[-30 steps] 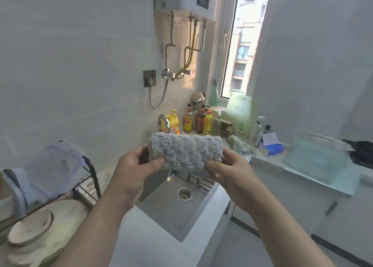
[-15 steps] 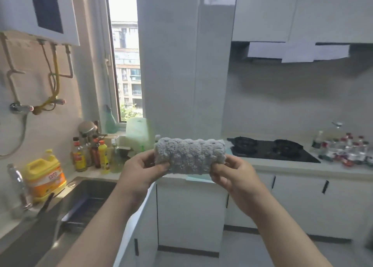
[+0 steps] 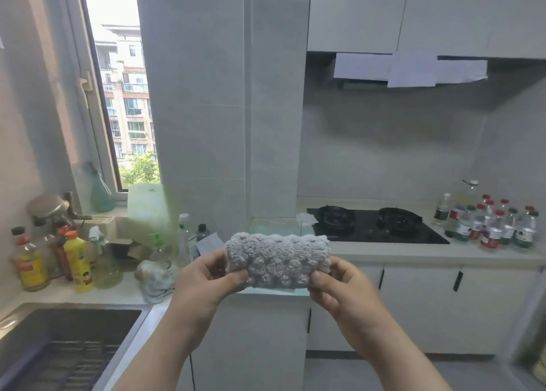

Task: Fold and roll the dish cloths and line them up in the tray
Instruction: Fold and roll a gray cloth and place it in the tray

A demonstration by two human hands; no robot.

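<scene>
Head view, one rolled grey dish cloth (image 3: 277, 260), left hand (image 3: 206, 278) and right hand (image 3: 339, 287) pinching its ends

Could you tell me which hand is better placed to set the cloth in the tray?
Probably the right hand: both hands hold the rolled cloth, but bottles crowd the tray beside the left hand.

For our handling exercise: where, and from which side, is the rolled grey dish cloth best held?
Its two ends, one from each side: the rolled grey dish cloth is level and long, and the left hand and right hand pinch it there.
</scene>
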